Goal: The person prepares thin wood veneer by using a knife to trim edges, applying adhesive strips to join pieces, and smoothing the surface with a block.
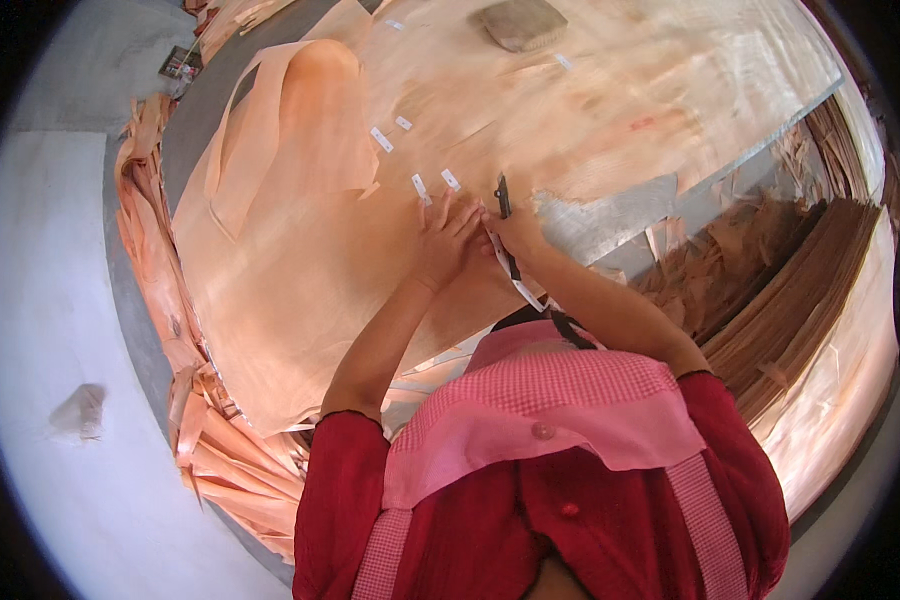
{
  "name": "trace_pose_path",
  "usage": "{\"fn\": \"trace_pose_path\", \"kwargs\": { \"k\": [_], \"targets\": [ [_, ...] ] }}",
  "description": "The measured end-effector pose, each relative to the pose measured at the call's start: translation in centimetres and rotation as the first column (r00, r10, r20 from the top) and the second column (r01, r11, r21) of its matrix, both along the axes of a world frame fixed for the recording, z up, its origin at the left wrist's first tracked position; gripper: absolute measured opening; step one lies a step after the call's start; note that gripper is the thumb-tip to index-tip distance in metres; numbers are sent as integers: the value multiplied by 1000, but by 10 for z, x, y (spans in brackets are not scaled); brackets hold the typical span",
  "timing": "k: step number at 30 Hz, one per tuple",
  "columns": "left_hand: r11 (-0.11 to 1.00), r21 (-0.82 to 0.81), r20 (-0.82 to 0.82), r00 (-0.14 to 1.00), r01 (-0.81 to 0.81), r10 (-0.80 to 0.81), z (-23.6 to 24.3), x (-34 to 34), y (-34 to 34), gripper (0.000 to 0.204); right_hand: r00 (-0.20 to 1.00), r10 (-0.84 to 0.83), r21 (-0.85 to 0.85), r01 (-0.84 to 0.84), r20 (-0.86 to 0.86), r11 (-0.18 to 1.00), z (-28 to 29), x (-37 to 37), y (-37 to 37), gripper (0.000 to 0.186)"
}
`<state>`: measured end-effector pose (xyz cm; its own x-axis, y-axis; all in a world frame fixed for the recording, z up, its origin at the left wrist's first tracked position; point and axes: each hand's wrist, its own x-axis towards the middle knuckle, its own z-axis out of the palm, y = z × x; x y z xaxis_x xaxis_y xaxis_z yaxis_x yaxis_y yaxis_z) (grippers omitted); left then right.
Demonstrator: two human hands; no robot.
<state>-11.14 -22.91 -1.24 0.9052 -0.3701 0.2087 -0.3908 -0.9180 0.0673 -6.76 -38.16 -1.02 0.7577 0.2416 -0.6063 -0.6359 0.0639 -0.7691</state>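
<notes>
My left hand [445, 242] lies on a peach wood veneer sheet [270, 280], fingers spread just below two short white tape pieces [420, 188] and close to my right hand. My right hand [515, 230] grips a black tool [503, 197], perhaps a knife or dispenser, with a long white tape strip [520, 285] hanging beside it toward my body. Its fingertips are partly hidden. More short white tape pieces [381, 139] are stuck on the veneer farther away, and a loose curled veneer strip [240, 160] lies on the left part of the sheet.
A dark flat block [520, 25] sits on the far veneer. At the right, brown veneer sheets [790, 310] are stacked beside scraps and a pale metal edge [630, 220]. Pink offcuts [240, 450] hang along the left edge, beside a pale floor [50, 300] with a small scrap.
</notes>
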Motion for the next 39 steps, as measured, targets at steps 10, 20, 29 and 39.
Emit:
{"fn": "trace_pose_path", "kwargs": {
  "k": [10, 20, 29, 39],
  "targets": [
    [996, -27, -121, 988, 91, -93, 28, 3, -10, 41, 728, 578, -645, -248, 368, 723, 17, 1, -27, 33],
    [844, -347, -175, 913, -408, 370, 26, 20, 36, 29, 939, 330, -108, -319, 101, 941, 42, 22, 13, 17],
    [876, -236, -51, 905, -421, 422, 24, 51, 41, 17, 952, 297, -62, -302, -74, 951, 20, 46, 37, 17],
    [788, -536, -35, 940, -303, 338, 15, 29, 56, 23, 962, 210, 259, -160, -176, 953, 25, 50, 32, 22]
  ]
}}
